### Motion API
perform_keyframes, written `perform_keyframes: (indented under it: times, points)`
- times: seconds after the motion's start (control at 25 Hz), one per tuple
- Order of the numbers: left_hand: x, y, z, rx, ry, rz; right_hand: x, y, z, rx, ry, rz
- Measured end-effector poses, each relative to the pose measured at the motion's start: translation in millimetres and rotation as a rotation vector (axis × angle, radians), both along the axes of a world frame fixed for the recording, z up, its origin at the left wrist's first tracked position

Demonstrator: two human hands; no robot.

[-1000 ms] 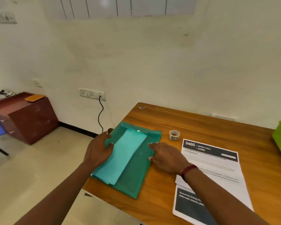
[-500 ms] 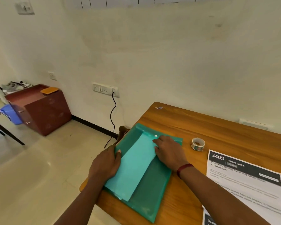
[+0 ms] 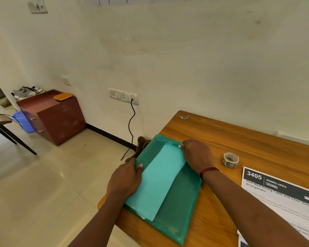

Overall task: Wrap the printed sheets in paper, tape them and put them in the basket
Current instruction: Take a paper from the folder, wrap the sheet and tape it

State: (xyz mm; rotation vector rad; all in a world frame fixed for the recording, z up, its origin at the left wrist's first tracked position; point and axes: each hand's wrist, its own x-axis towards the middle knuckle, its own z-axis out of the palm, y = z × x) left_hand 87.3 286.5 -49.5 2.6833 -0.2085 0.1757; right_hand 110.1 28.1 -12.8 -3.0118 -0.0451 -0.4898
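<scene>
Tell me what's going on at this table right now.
A person is working at the wooden table with both hands on a green folder. The left hand grips the folder's left edge, thumb on the light teal paper lying on it. The right hand has curled fingers at the paper's far corner; whether they pinch it is unclear. The tape roll sits untouched, and the printed sheets lie unwrapped to the right.
</scene>
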Motion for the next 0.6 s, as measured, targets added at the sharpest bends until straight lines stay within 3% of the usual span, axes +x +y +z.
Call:
perform_keyframes:
  times: [0.12, 0.36, 0.6]
  points:
    - [0, 0, 1, -0.01, 0.009, 0.002, 2, 1, 0, -0.032, 0.013, -0.002]
    - [-1, -1, 3, -0.013, 0.024, -0.009, 27, -28, 15, 0.219, -0.029, -0.149]
    - [1, -1, -1, -0.024, 0.019, 0.006, 26, -23, 8, 0.26, 0.152, -0.092]
